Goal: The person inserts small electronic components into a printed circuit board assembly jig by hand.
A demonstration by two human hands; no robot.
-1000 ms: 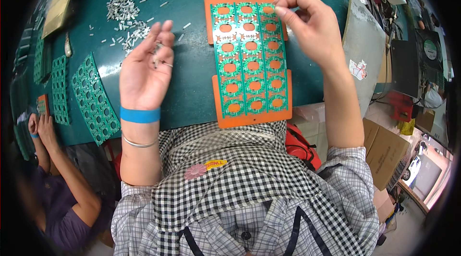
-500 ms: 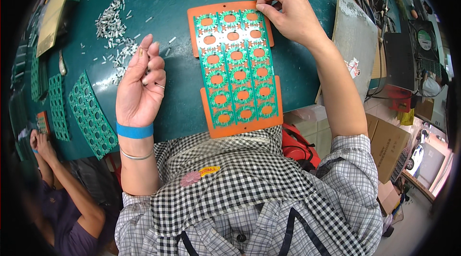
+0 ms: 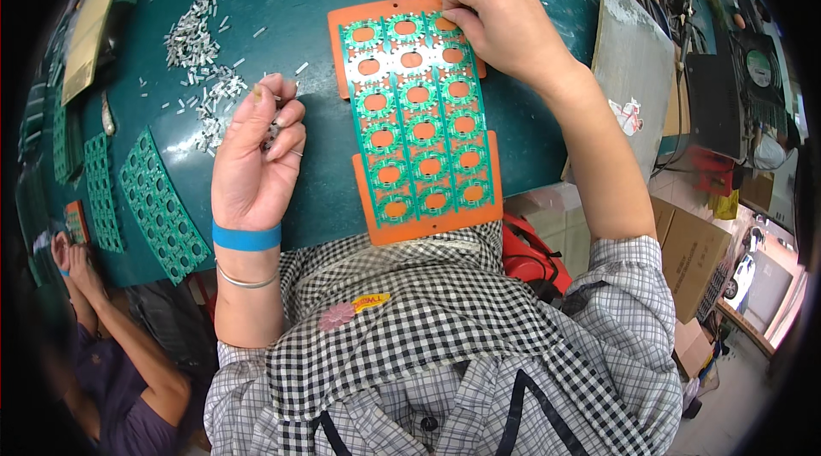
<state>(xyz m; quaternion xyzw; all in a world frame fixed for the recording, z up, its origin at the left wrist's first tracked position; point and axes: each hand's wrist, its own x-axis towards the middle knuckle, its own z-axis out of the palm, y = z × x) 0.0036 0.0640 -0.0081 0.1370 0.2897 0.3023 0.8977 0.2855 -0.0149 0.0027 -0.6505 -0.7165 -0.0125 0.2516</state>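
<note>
A green circuit board panel with rows of oval cut-outs lies on an orange holder plate in front of me. My right hand is at the panel's far right corner, fingertips pinched together and touching the ring there. Anything between those fingertips is hidden or too small to name. My left hand is palm up, left of the panel, fingers curled over several small white-and-grey parts. A pile of similar small parts spreads over the green table beyond it.
More green panels lie at the left, near a brush-like tool and a tan board. A co-worker's hands are at the lower left. A grey worn board and a cardboard box stand to the right.
My right hand has moved slightly left along the panel's far edge. The fingers of my left hand have curled in more, and that hand has shifted a little right.
</note>
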